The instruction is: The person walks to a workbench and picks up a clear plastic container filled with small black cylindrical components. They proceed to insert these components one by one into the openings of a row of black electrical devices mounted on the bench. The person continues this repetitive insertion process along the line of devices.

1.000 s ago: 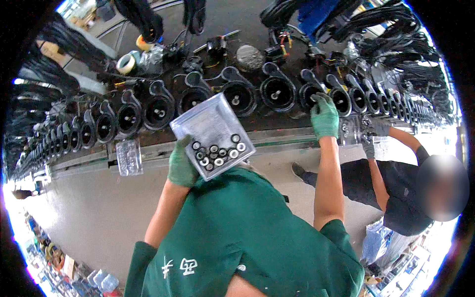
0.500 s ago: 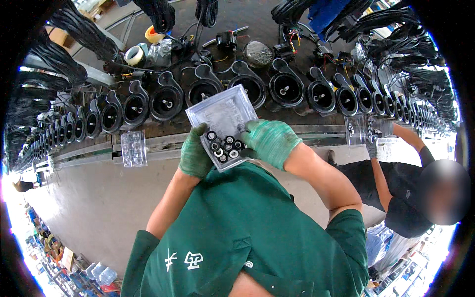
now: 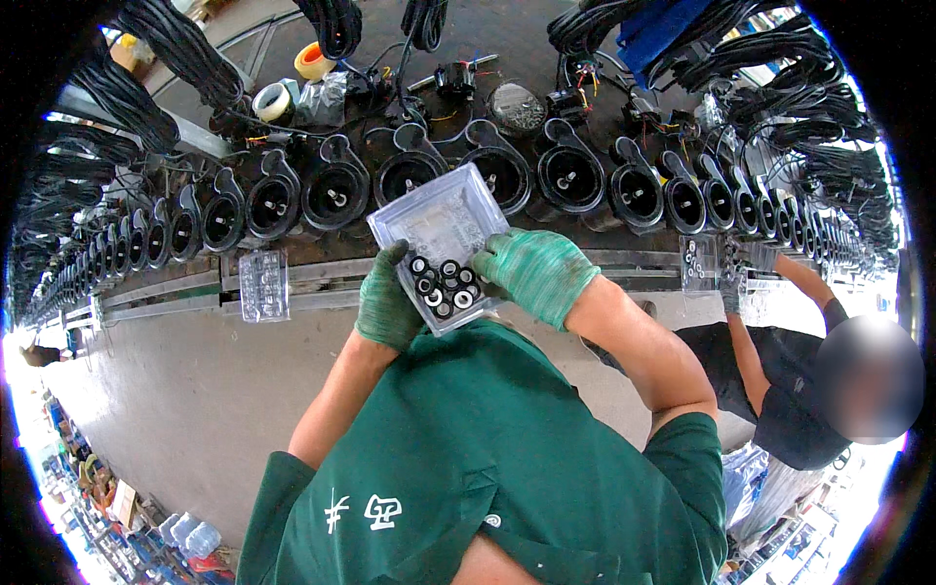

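Note:
A clear square plastic box (image 3: 436,222) is tilted up in front of my chest. Small black-and-silver ring-shaped parts (image 3: 446,286) have gathered in its near end. My left hand (image 3: 388,304), in a green knit glove, grips the box's left wall with the thumb over the rim. In a matching glove, my right hand (image 3: 542,278) is closed on the right wall, its fingertips bent over the rim beside the rings; their tips are partly hidden. Just beyond the box, round black housings (image 3: 335,187) with metal shafts in their centres stand in a long row.
A second clear tray (image 3: 263,286) hangs at the bench edge on the left. Tape rolls (image 3: 272,102), a round clear container (image 3: 518,107) and a small motor (image 3: 454,80) lie behind the housings. Black cable bundles (image 3: 175,49) hang overhead. At right, a gloved co-worker (image 3: 760,375) handles another tray (image 3: 698,263).
The rings in the box have shifted slightly toward the far side. Both hands keep their hold, and the bench has moved a little in the view.

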`<state>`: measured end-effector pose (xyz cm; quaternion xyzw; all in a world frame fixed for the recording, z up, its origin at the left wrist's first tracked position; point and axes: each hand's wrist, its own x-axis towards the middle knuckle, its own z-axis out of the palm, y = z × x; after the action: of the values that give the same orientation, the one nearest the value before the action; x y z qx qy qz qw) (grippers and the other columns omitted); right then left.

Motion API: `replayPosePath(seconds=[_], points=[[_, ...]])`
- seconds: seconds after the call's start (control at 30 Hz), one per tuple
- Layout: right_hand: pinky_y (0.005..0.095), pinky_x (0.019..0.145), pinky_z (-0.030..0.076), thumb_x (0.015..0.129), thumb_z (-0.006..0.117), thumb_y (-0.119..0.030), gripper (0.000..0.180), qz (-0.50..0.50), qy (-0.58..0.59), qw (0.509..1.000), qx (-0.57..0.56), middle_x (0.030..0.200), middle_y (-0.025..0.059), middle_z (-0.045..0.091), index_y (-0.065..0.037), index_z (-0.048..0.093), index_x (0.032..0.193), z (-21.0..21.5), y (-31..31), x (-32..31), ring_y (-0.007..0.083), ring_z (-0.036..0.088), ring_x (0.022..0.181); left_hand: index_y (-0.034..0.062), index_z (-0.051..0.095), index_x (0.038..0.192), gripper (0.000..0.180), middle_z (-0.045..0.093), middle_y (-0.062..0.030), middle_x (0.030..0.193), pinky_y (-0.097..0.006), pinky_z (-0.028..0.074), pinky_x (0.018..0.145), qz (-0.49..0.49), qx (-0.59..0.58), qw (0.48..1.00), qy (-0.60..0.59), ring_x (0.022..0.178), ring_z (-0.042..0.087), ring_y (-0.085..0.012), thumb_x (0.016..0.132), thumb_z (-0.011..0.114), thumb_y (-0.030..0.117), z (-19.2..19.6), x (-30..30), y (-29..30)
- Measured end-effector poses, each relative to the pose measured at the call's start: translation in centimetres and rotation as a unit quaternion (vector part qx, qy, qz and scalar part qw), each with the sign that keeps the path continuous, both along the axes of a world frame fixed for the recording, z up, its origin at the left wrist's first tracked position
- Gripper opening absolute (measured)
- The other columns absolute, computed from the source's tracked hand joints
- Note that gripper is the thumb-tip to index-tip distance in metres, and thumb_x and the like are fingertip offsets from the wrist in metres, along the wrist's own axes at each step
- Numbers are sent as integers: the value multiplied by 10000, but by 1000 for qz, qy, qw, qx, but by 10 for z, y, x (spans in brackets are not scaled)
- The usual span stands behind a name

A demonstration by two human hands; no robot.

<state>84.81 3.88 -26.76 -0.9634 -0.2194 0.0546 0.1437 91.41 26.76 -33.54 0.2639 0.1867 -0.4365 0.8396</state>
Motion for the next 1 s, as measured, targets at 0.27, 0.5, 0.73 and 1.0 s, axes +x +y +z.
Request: replayPosePath(seconds=[0.27,0.5,0.73,1.0], points=[[434,888,585,874,735,-136,267,-95,-31,946,308,1024,139,712,-80,743,1135,6,-56,-8,337,711,964,44,493,1505,691,601,-198,1460,-525,464,1156,-11,16,1000,-12,1304,605,-375,951,642,431,-3,0,3],[339,879,548,934,759,-160,216,-556,-172,785,211,1078,139,770,-75,775,1132,-85,-272,-73,240,725,944,53,490,1508,692,602,-188,1459,-526,458,1160,5,74,997,-12,1314,591,-374,941,663,409,-6,-6,-1],[354,916,540,960,726,-193,222,-615,-67,767,172,1106,148,782,-97,781,1153,-122,-329,-88,251,740,998,47,493,1506,684,605,-192,1453,-527,466,1151,9,66,998,-3,1302,599,-378,938,668,385,-13,-11,-10],[408,940,548,953,716,-214,246,-555,-97,821,91,1162,190,738,-119,775,1172,-127,-342,-79,377,708,1076,61,539,1453,659,660,-183,1355,-522,536,1066,1,100,995,-30,1189,662,-365,940,664,455,-4,-18,-40]])
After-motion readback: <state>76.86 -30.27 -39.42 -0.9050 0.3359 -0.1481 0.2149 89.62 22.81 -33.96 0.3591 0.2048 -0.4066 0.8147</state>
